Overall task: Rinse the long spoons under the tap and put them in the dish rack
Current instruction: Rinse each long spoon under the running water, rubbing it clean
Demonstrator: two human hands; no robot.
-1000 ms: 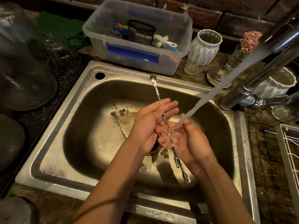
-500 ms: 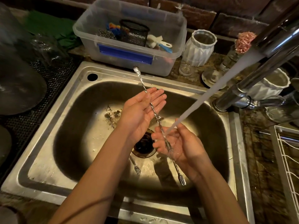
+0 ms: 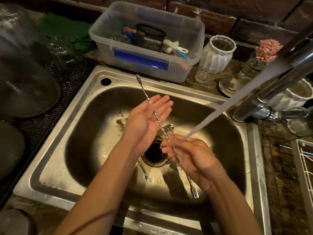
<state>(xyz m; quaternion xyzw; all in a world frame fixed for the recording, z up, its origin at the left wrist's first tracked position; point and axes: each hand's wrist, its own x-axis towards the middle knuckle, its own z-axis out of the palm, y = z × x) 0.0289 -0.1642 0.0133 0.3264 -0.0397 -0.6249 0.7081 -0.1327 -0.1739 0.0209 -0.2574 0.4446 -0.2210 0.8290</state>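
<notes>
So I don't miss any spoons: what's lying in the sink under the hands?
Two more long spoons lie in the sink: one by the drain, another behind it. The hands cover most of both.

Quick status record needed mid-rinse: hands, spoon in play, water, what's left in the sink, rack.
left hand: open, palm against the spoon's twisted shaft
right hand: open, cupped under the shaft
long spoon: lies across both palms, forked end nearest the camera
water stream: running, landing on the right hand
sink: two more long spoons on the bottom near the drain
dish rack: at right edge, contents unclear
</notes>
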